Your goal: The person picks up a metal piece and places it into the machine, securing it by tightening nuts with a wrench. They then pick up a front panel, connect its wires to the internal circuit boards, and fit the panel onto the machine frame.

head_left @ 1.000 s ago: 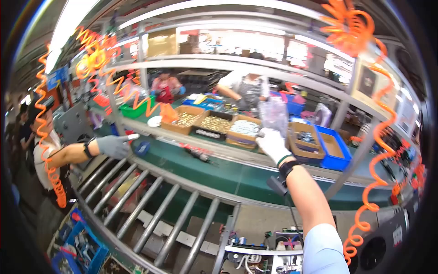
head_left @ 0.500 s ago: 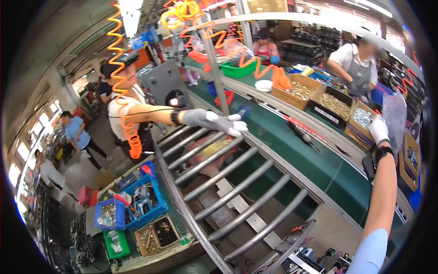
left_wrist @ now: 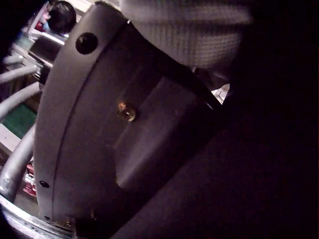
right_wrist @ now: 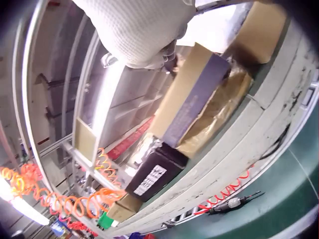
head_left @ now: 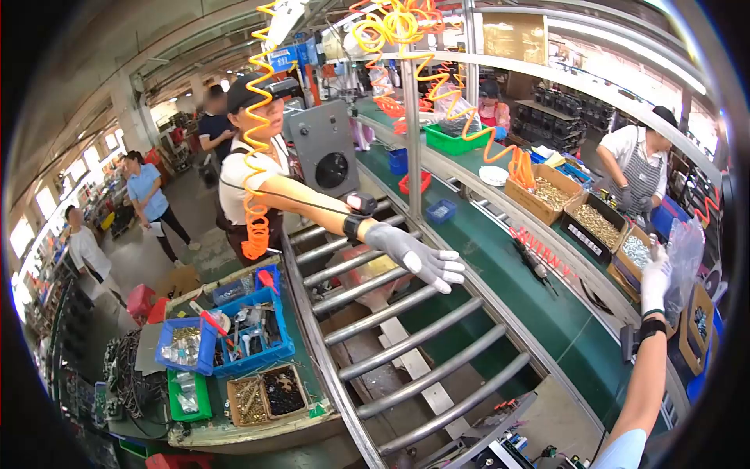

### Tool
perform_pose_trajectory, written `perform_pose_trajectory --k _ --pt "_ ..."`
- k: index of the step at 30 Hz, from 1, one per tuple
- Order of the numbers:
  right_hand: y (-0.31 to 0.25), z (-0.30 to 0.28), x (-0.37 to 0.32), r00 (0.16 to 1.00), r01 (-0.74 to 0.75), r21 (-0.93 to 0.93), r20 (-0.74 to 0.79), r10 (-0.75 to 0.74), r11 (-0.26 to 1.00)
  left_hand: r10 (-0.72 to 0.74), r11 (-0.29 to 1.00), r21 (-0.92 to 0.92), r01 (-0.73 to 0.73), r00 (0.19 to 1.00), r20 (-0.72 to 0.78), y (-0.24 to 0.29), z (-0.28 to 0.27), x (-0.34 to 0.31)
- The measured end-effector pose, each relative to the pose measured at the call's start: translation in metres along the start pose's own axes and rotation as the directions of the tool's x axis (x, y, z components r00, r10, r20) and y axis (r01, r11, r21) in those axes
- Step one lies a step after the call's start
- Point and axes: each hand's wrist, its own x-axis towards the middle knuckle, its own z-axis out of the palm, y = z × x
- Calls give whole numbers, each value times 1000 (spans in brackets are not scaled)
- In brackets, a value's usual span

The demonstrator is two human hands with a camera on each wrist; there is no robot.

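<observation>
My left hand is outside the head view. In the left wrist view my gloved left hand [left_wrist: 184, 30] lies at the top edge of a dark grey casing [left_wrist: 94, 124] with a brass-coloured screw fitting [left_wrist: 126, 112]; its fingers are hidden, so I cannot tell how they lie. My right hand [head_left: 656, 283], in a white glove, reaches over the belt beside a carton of silver hardware [head_left: 636, 252] and a hanging clear plastic bag [head_left: 685, 254]. Up close, its fingers curl round small shiny pieces [right_wrist: 169, 53], partly hidden by the glove.
Another person's grey-gloved hand [head_left: 418, 254] extends over the metal rollers [head_left: 422, 340]. A power screwdriver [head_left: 537, 267] lies on the green belt [head_left: 500, 258]. Blue bins [head_left: 285, 344] stand on the left bench. Orange coiled hoses [head_left: 256, 195] hang down. Opposite, a person works in a striped apron [head_left: 645, 176].
My view has swung left, bringing the other person and left bench into sight. That person's hand has stretched farther over the rollers, fingers spread. My right hand stays near the cartons, fingers now pointing up.
</observation>
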Motion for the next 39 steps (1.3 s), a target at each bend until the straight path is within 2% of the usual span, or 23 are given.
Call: perform_pose_trajectory --k 1,3,4,5,6,7,11,13,15,16,20,22,24,25,27,28,29,30,31,32,33,37,39 --pt "-29 -17 -5 989 149 134 -26 -147 980 27 999 -18 -27 1000 12 2 3 4" --pt "-151 -85 -29 953 79 201 273 -133 976 96 994 -58 -94 995 32 9 12 16" --pt "-147 -50 -46 962 131 355 181 -205 926 130 989 -75 -126 990 48 12 15 20" --pt "-195 -73 -63 905 -144 623 397 -153 769 160 984 -87 -154 985 66 15 17 21" --pt "-243 -86 -78 921 127 664 196 -335 737 188 979 -95 -180 978 86 17 18 20" --pt "-272 -91 -89 879 246 536 228 -419 808 213 974 -100 -203 972 102 17 17 20" --pt "-360 -73 -136 776 124 740 343 -530 661 303 952 -99 -290 941 150 14 9 19" --pt "-390 -50 -163 580 -612 753 636 -510 243 343 938 -101 -331 927 153 15 7 21" --pt "-410 -70 -160 670 -80 804 481 -565 589 385 922 -112 -371 911 149 18 7 24" --pt "-410 -70 -161 666 51 788 431 -609 613 404 913 -119 -390 902 149 19 8 24" --pt "-379 -135 -152 712 75 756 416 -566 650 486 872 -179 -456 852 194 32 17 9" --pt "-340 -200 -146 735 -48 803 431 -523 595 494 851 -284 -442 857 147 38 32 -11" --pt "-291 -262 -147 786 264 718 226 -575 644 278 841 -540 13 847 454 47 29 -1" --pt "-266 -305 -151 769 210 561 411 -490 801 511 852 -280 -443 818 264 46 35 -4" --pt "-215 -366 -188 683 -498 518 728 -53 696 382 921 -242 -304 825 417 64 18 2" --pt "-189 -392 -213 772 -379 500 635 -32 779 545 836 -141 -531 770 330 55 22 2" --pt "-166 -418 -241 841 -257 464 540 -41 848 164 819 -492 294 702 693 52 26 4" --pt "-159 -448 -262 748 -484 411 653 121 772 338 930 -266 -253 873 353 58 22 6" --pt "-169 -477 -277 449 -855 186 733 512 483 283 947 -252 -197 886 368 68 14 9" --pt "-157 -495 -311 353 -917 120 688 634 381 297 931 -295 -214 916 271 69 18 8" --pt "-152 -507 -345 357 -930 179 651 669 322 302 913 -334 -236 939 164 68 20 6" --pt "-170 -525 -426 281 -958 150 640 715 243 -23 906 -397 145 955 297 67 17 -3" --pt "-170 -515 -449 450 -851 139 690 567 507 -26 930 -341 136 950 310 74 10 1"
